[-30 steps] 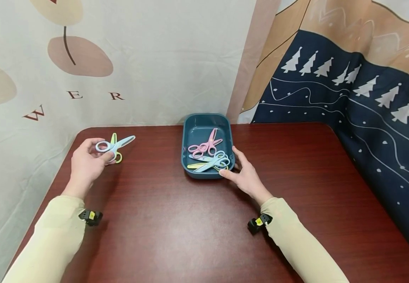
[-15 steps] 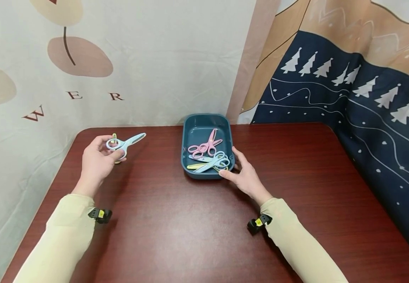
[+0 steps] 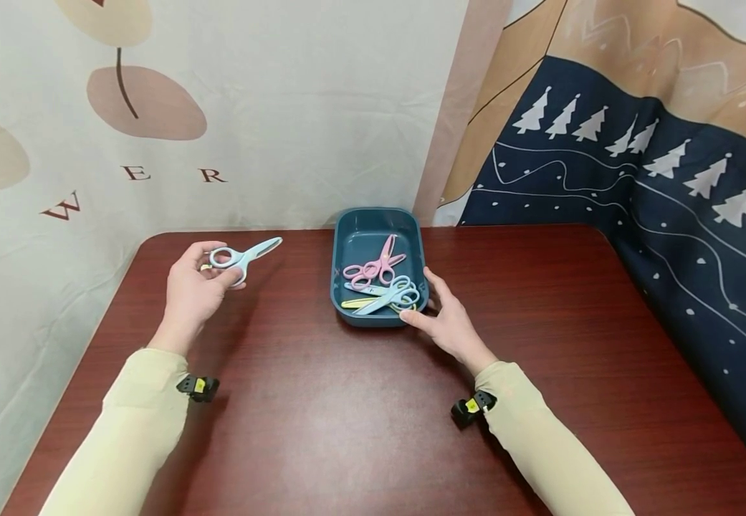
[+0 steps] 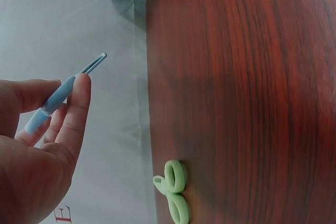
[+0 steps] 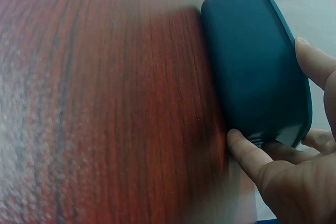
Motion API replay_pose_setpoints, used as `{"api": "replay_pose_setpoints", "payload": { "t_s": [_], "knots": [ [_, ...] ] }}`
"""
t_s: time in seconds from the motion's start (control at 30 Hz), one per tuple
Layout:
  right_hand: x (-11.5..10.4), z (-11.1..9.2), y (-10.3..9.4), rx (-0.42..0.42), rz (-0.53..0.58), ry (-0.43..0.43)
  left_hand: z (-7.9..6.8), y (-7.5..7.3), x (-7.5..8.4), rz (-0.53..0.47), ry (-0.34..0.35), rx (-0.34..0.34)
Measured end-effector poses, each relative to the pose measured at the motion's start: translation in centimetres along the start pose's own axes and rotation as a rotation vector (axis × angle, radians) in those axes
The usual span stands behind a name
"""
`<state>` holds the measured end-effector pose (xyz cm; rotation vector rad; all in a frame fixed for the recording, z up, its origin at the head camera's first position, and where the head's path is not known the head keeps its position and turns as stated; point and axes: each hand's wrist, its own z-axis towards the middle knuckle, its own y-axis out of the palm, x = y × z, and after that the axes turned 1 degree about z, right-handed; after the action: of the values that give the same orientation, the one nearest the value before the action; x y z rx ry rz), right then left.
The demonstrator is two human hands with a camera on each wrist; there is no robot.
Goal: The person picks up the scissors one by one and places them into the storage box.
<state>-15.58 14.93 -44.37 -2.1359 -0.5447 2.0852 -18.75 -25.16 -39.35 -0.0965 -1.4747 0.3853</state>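
My left hand [image 3: 193, 292] pinches light blue scissors [image 3: 259, 249] between thumb and fingers, raised above the table with the blades toward the back right. In the left wrist view, green scissors [image 4: 169, 187] lie on the table below that hand; from the head they are mostly hidden behind it. My right hand [image 3: 451, 324] grips the near right corner of a dark teal plastic box [image 3: 373, 320], thumb at the rim and fingers along the side. Inside the box are pink scissors [image 3: 388, 251], light blue scissors [image 3: 378, 304] and a yellow-green blade [image 3: 356, 303] partly covered.
The box stands on a reddish-brown wooden table [image 3: 321, 401], close to its back edge. Behind rises a pale printed cloth [image 3: 295, 129], and a navy cloth with white trees [image 3: 605, 165] hangs along the right side.
My left hand has carried the light blue scissors to the right, toward the box, passing over the green scissors on the table. My right hand and the box have stayed put.
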Motion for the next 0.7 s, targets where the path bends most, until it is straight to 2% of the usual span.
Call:
{"api": "replay_pose_setpoints", "payload": {
  "t_s": [0.7],
  "knots": [
    [-0.3, -0.2, 0.0, 0.008, -0.016, 0.010, 0.1, 2.6, 1.2, 0.029, 0.004, -0.026]
  ]
}}
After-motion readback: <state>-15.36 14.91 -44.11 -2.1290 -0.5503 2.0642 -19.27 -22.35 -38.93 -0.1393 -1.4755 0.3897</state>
